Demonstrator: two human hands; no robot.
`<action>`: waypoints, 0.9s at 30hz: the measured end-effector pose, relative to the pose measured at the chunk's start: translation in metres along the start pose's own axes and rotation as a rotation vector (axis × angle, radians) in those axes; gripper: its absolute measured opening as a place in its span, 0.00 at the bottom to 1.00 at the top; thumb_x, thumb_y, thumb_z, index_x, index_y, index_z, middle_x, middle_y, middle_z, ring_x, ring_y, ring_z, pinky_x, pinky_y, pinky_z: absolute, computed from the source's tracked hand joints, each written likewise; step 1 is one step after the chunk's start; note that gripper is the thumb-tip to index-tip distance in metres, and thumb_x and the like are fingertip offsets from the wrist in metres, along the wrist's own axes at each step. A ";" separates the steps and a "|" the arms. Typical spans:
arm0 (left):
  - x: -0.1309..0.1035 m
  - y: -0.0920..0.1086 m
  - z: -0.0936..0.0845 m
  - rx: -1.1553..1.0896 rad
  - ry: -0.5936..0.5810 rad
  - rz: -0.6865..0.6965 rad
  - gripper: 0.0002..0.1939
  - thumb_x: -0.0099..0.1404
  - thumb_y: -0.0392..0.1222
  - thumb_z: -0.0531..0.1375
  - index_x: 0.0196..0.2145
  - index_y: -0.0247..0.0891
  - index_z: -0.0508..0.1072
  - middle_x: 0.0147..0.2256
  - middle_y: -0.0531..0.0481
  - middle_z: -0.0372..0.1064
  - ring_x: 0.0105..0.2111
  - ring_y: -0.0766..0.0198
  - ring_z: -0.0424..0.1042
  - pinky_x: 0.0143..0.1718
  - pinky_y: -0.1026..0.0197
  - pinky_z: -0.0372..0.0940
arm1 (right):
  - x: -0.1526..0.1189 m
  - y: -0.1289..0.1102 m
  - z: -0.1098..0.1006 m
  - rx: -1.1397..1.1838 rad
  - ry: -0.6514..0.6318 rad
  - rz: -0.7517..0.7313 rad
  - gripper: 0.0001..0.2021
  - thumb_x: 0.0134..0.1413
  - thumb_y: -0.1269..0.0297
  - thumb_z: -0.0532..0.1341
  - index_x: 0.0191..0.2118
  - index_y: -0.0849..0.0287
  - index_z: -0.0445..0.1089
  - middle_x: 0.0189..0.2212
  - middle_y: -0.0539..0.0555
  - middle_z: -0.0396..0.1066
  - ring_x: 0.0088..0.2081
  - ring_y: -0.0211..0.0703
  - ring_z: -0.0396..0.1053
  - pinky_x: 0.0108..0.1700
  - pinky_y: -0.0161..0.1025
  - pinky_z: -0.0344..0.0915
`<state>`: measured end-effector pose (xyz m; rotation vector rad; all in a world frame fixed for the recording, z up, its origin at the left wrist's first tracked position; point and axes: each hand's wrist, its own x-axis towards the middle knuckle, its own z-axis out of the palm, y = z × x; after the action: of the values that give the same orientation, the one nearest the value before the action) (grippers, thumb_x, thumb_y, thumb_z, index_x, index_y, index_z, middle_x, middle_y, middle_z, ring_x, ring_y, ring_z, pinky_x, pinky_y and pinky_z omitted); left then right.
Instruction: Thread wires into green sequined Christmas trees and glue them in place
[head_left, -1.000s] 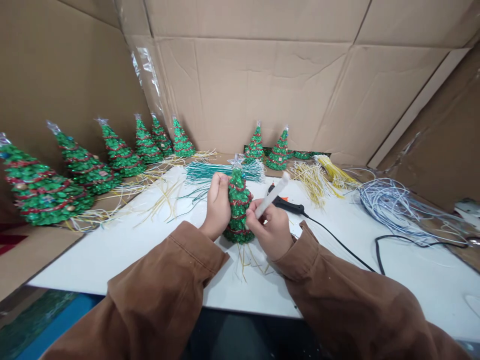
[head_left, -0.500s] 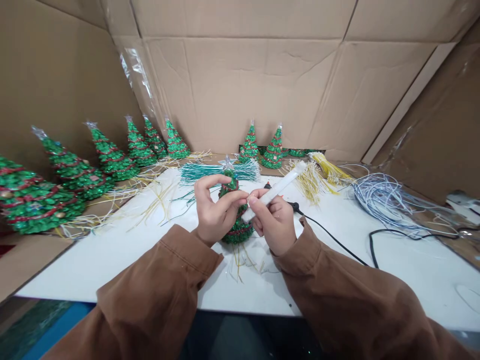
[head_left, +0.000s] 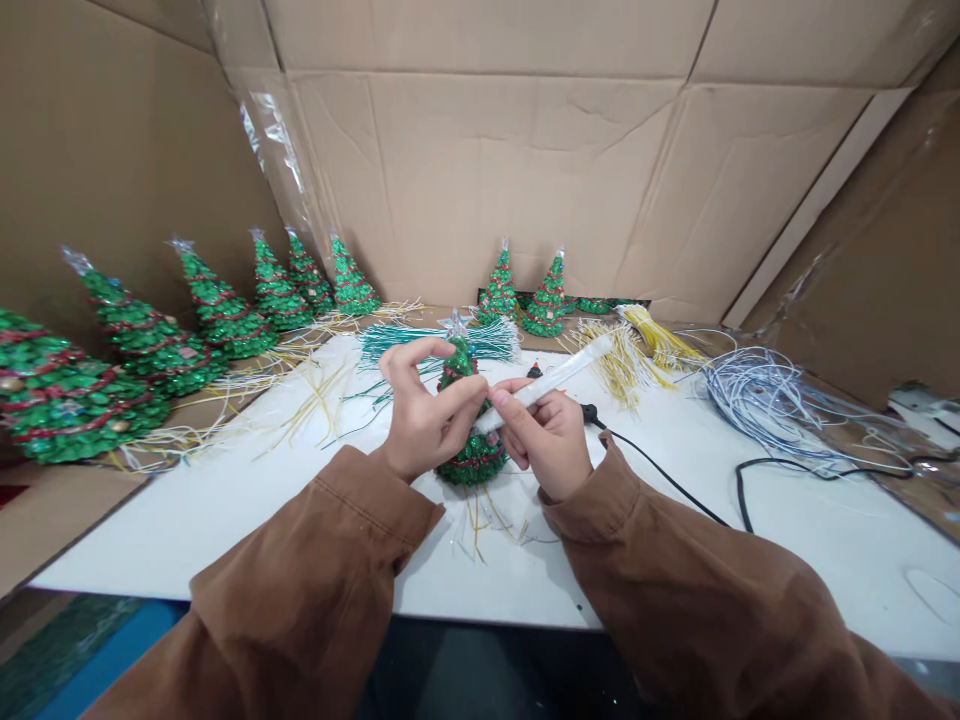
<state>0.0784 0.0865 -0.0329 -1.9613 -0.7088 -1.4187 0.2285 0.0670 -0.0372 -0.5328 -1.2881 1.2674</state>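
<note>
My right hand (head_left: 546, 428) is closed round a flat, whitish, slightly see-through strip (head_left: 576, 368), which slants up to the right. My left hand (head_left: 431, 410) meets it at the fingertips, thumb and a finger pinched together; whatever lies in that pinch is too small to make out. Just behind both hands stands a small decorated Christmas tree (head_left: 472, 468), green with red garland and a clear star (head_left: 454, 322) on top. The hands partly cover it. Thin yellow and clear wires (head_left: 477, 520) spread on the white board in front of its base.
More Christmas trees (head_left: 221, 315) line the left side, and others (head_left: 545, 300) stand at the back. Bundles of green wires (head_left: 397, 343), yellow wires (head_left: 660, 338) and a whitish wire coil (head_left: 765, 395) lie around. A black cable (head_left: 660, 475) runs across the right of the white board (head_left: 300, 540).
The strip has tilted flatter, its lower end shifting left toward the left hand's fingertips. My left hand has moved slightly left, and both hands remain close together.
</note>
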 end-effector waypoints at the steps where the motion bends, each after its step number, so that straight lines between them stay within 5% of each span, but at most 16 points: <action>1: 0.001 -0.001 -0.001 0.001 -0.007 -0.018 0.07 0.56 0.34 0.59 0.33 0.42 0.72 0.45 0.45 0.54 0.46 0.54 0.60 0.43 0.48 0.56 | 0.000 0.000 0.000 -0.011 0.001 -0.001 0.16 0.47 0.53 0.65 0.31 0.62 0.67 0.08 0.38 0.53 0.09 0.26 0.47 0.09 0.27 0.46; 5: 0.003 -0.003 -0.003 0.043 0.061 -0.194 0.04 0.59 0.35 0.56 0.30 0.41 0.69 0.41 0.43 0.56 0.44 0.54 0.60 0.44 0.46 0.55 | 0.001 -0.001 -0.001 -0.019 0.032 -0.004 0.16 0.49 0.51 0.63 0.31 0.62 0.67 0.09 0.39 0.52 0.10 0.27 0.49 0.11 0.29 0.48; 12: 0.010 -0.012 0.002 -0.014 0.127 -0.510 0.13 0.64 0.43 0.54 0.22 0.37 0.62 0.33 0.48 0.58 0.38 0.61 0.61 0.42 0.55 0.57 | 0.003 0.012 -0.013 -0.060 0.045 -0.257 0.15 0.59 0.54 0.55 0.35 0.62 0.70 0.14 0.44 0.55 0.17 0.32 0.56 0.20 0.32 0.54; 16: 0.007 -0.017 0.009 -0.267 0.021 -0.776 0.19 0.66 0.54 0.49 0.28 0.38 0.68 0.33 0.48 0.64 0.37 0.62 0.64 0.42 0.57 0.59 | 0.004 0.016 -0.019 -0.242 0.017 -0.345 0.15 0.60 0.55 0.55 0.33 0.60 0.72 0.17 0.46 0.57 0.19 0.32 0.56 0.21 0.33 0.54; 22: 0.003 -0.006 0.019 -0.886 -0.286 -1.288 0.32 0.60 0.68 0.44 0.29 0.37 0.72 0.27 0.47 0.71 0.31 0.60 0.69 0.36 0.57 0.64 | 0.002 0.014 -0.018 -0.430 -0.070 -0.359 0.16 0.60 0.53 0.53 0.35 0.59 0.72 0.23 0.51 0.68 0.18 0.33 0.59 0.20 0.34 0.58; 27: 0.004 0.001 0.022 -1.122 -0.278 -1.420 0.31 0.60 0.67 0.46 0.27 0.37 0.72 0.26 0.47 0.72 0.29 0.60 0.71 0.36 0.58 0.66 | 0.003 0.009 -0.017 -0.547 -0.122 -0.515 0.15 0.61 0.56 0.52 0.34 0.57 0.72 0.27 0.54 0.72 0.24 0.39 0.65 0.29 0.40 0.65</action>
<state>0.0935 0.1023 -0.0349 -2.5272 -1.9978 -2.8067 0.2399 0.0780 -0.0493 -0.4617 -1.7492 0.5202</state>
